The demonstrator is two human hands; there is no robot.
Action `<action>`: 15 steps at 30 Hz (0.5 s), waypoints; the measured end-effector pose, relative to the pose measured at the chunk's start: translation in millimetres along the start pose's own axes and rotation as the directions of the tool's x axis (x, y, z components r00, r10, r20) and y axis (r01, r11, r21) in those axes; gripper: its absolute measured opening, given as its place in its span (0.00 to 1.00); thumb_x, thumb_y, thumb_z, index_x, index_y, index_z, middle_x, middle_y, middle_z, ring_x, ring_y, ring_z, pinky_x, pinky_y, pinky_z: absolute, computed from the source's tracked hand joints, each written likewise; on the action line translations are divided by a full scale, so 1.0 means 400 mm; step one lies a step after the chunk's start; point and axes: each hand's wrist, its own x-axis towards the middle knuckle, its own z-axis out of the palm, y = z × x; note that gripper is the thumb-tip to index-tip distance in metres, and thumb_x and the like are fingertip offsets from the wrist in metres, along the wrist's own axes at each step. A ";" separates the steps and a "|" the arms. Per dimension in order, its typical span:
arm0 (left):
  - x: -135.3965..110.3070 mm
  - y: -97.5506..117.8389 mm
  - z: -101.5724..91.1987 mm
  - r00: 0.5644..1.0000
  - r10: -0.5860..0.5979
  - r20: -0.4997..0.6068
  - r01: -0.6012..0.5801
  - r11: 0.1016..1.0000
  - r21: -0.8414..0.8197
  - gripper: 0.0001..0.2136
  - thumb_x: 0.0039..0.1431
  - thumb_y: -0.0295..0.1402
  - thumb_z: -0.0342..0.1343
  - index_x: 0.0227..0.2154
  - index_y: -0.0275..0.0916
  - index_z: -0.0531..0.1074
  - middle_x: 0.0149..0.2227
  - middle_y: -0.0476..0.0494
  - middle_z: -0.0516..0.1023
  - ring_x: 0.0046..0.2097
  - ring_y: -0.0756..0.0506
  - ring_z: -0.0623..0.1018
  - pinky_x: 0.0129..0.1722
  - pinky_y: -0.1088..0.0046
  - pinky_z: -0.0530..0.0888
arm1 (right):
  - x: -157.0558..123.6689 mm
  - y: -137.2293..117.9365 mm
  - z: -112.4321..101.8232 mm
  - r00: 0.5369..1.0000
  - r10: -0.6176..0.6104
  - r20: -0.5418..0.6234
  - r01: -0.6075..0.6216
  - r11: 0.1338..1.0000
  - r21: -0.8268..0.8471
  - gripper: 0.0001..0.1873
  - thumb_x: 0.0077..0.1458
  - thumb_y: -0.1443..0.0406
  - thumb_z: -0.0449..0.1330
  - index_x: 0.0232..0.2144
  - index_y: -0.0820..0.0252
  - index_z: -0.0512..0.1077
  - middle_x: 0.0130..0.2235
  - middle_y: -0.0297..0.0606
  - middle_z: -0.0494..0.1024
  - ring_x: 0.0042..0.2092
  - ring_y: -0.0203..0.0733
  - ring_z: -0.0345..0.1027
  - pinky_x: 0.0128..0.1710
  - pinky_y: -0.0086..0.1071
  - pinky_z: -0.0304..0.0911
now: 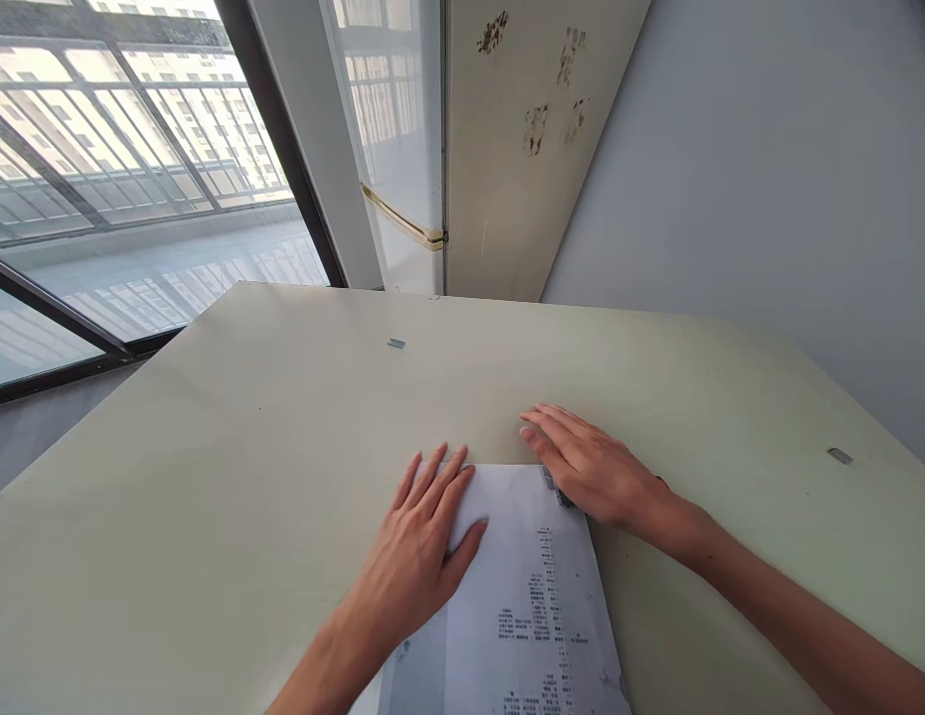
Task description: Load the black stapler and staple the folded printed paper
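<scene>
My left hand [424, 536] lies flat on a white printed sheet [522, 556], fingers spread over its upper left part, with the fingertips around the top edge. The small print on the sheet runs in blocks down its right half. At the sheet's upper right corner is my right hand [588, 465], palm down, fingers stretched out toward the left. Under its palm side a small dark object [564, 500] shows at the corner; most of it is hidden, so its kind cannot be made out. The lower end of the sheet runs out of view.
The sheet lies on a large pale table [209, 477]. A small metal piece [395, 344] lies toward the far edge, and another metal piece [840, 456] at the right. Beyond the table stand a fridge [499, 199], a grey wall [767, 179] and a window [134, 149].
</scene>
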 end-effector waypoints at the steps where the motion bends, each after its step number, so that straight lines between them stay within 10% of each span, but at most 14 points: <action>1: 0.000 0.000 0.000 1.000 0.000 -0.003 0.000 1.000 -0.003 0.25 0.74 0.41 0.51 0.69 0.43 0.58 0.73 0.42 0.60 0.75 0.37 0.56 0.74 0.46 0.58 | 0.001 0.000 0.001 1.000 -0.002 -0.004 0.002 1.000 -0.008 0.38 0.72 0.43 0.36 0.71 0.53 0.62 0.75 0.35 0.56 0.76 0.52 0.43 0.74 0.53 0.45; 15: 0.000 0.000 0.001 1.000 0.006 -0.009 -0.006 1.000 -0.005 0.25 0.73 0.41 0.51 0.69 0.42 0.59 0.73 0.41 0.61 0.75 0.37 0.56 0.74 0.46 0.58 | 0.001 -0.004 -0.003 1.000 0.016 0.000 -0.016 1.000 -0.023 0.39 0.72 0.42 0.35 0.70 0.53 0.63 0.75 0.35 0.57 0.76 0.51 0.43 0.75 0.52 0.44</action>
